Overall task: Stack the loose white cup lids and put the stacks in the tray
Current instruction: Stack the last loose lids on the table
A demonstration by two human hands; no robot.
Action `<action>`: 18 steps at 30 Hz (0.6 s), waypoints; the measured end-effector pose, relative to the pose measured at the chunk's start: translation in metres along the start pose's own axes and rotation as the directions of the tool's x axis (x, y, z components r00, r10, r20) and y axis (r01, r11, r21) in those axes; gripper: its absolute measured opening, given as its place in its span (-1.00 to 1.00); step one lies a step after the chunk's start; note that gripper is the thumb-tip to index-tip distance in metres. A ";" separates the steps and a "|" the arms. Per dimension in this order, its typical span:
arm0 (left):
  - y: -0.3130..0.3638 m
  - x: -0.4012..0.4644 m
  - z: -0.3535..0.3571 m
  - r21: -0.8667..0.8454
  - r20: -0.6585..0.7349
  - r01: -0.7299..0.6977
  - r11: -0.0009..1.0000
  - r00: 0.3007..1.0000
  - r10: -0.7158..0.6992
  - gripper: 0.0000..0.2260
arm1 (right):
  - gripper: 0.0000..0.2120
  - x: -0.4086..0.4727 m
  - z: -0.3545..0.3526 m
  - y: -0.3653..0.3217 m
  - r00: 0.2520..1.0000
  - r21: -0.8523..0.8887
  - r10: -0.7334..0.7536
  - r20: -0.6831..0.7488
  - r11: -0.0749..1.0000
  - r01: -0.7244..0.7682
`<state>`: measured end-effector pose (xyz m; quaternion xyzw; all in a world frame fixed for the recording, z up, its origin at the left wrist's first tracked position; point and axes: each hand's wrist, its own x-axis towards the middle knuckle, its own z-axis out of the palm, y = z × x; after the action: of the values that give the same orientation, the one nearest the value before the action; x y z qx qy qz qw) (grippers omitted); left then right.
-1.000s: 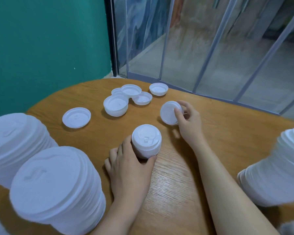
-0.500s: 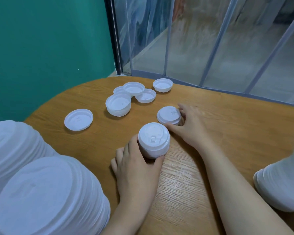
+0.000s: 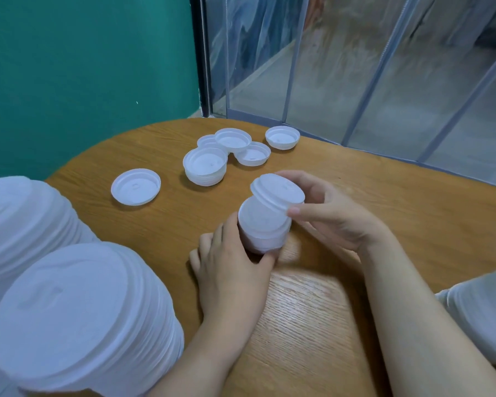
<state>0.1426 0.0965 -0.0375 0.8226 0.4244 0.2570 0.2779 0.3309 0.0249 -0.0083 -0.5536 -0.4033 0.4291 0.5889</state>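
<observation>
The round wooden table (image 3: 384, 224) carries everything, and the biggest things on it are the tall finished lid stacks: two at the near left (image 3: 78, 313) and part of another at the near right edge (image 3: 481, 310); no tray shows in the head view, so where the stacks end up cannot be told. Mid-table, the left hand (image 3: 229, 270) curls its fingers and thumb round the small stack in progress (image 3: 262, 230), bracing it upright on the wood. Just above it the right hand (image 3: 327, 213) pinches a single lid (image 3: 278, 193) by its rim, tilted, with its near edge touching the stack's top and its far edge raised. To seat it well, I would level the lid first, centre its rim over the one below, then press straight down so it nests rather than jams askew; the left hand should hold firm but not squeeze, since thin plastic likely flexes and could spread the rims. Further off lie the loose pieces not yet gathered: a short stack of upturned lids (image 3: 205, 167), a cluster of three overlapping lids (image 3: 232, 141) behind it, one lid at the far right (image 3: 282, 137), and a flat lid to the left (image 3: 135, 186). All lie open side up, so each will likely need flipping to match the stack.
</observation>
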 end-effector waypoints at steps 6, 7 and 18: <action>0.000 0.001 0.001 -0.005 -0.006 0.010 1.000 1.000 -0.010 -0.42 | -0.39 0.006 0.006 -0.005 0.997 -0.145 0.043 0.062 0.989 -0.034; 0.000 0.001 0.001 -0.003 -0.008 0.009 1.000 1.000 -0.009 -0.43 | -0.39 0.006 0.007 -0.005 0.997 -0.162 0.053 0.062 0.986 -0.043; 0.001 0.001 0.000 -0.020 -0.006 0.016 1.000 1.000 -0.016 -0.42 | -0.37 0.005 0.009 0.000 0.989 -0.206 0.125 0.075 0.973 -0.107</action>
<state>0.1440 0.0967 -0.0363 0.8156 0.4292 0.2617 0.2866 0.3234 0.0324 -0.0075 -0.6137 -0.4371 0.4434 0.4855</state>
